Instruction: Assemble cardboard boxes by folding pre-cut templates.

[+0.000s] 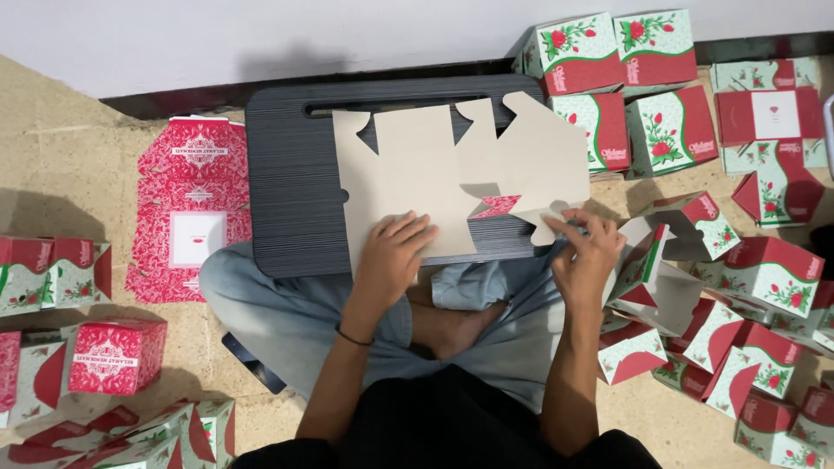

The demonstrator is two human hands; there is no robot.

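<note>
A flat die-cut cardboard box blank (434,174) lies plain side up on a dark ribbed lap tray (291,174) across my crossed legs. My left hand (391,256) presses flat on the blank's lower edge, fingers spread. My right hand (586,252) pinches a small flap at the blank's lower right corner, where a bit of the red printed side (497,206) shows folded up.
A stack of flat red patterned blanks (191,208) lies left of the tray. Assembled and half-folded red, white and green rose-print boxes (625,95) crowd the right side and the far left floor. A dark phone-like object (252,360) lies by my left knee. A wall runs along the top.
</note>
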